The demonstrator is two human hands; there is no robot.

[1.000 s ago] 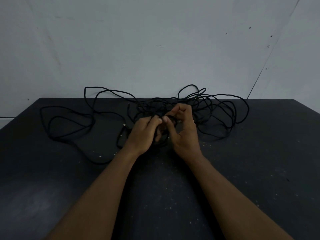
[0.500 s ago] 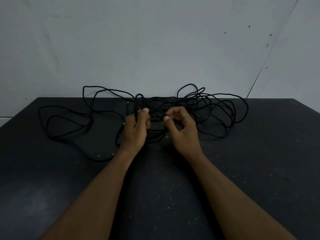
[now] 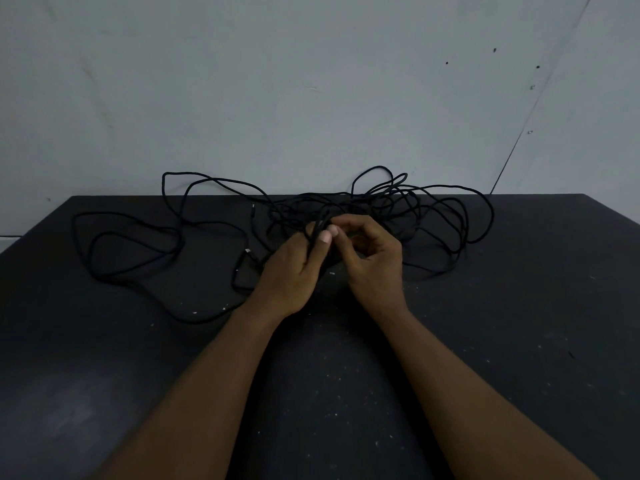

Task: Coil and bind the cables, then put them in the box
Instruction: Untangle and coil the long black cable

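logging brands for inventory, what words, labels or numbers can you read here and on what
No text can be read anywhere in this view.
Black cables: no print or tag shows.
Plug tip: too small to show any marking.
Table and wall: only specks and scuffs, no writing.

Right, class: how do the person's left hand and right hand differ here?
The left hand grips a bunch of thin black cable strands; whether the right hand holds any is unclear. The left hand shows its back; the right hand curls inward toward it. Both are bare, close together, over the dark table.
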